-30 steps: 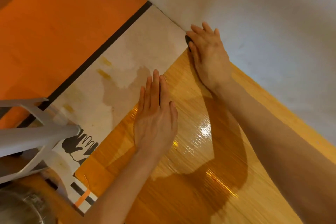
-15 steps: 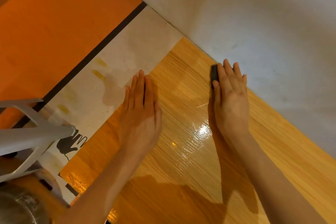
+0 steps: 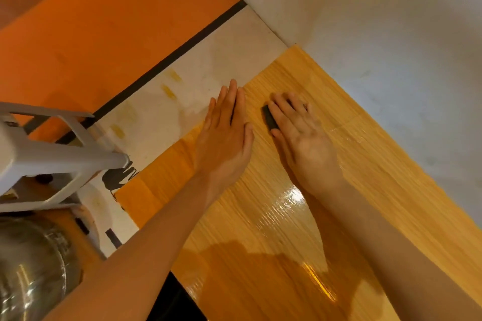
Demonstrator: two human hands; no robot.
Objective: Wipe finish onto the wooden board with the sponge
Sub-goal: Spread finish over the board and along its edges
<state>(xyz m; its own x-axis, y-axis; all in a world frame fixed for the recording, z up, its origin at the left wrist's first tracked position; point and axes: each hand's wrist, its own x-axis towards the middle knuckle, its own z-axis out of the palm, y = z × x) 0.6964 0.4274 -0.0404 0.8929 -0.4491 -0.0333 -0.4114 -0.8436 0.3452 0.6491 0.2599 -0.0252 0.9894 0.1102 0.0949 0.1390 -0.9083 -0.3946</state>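
The wooden board (image 3: 370,164) lies flat with one long edge against a white wall. Its near part shines wet with finish (image 3: 287,206); the far part looks duller. My right hand (image 3: 302,138) lies flat on the board's far part and presses a small dark sponge (image 3: 268,118), which shows only between my thumb and forefinger. My left hand (image 3: 227,135) rests flat, fingers straight, on the board's left edge, just left of the sponge. The two hands are a few centimetres apart.
A stained white sheet (image 3: 208,65) lies under the board on an orange floor (image 3: 104,21). A white plastic stool (image 3: 52,159) stands at the left, with a shiny metal bowl (image 3: 31,268) below it. The white wall (image 3: 391,21) bounds the board's right side.
My right hand slid the sponge from the board's far corner along the wall side, then across toward my left hand. The left hand stayed flat on the board's left edge.
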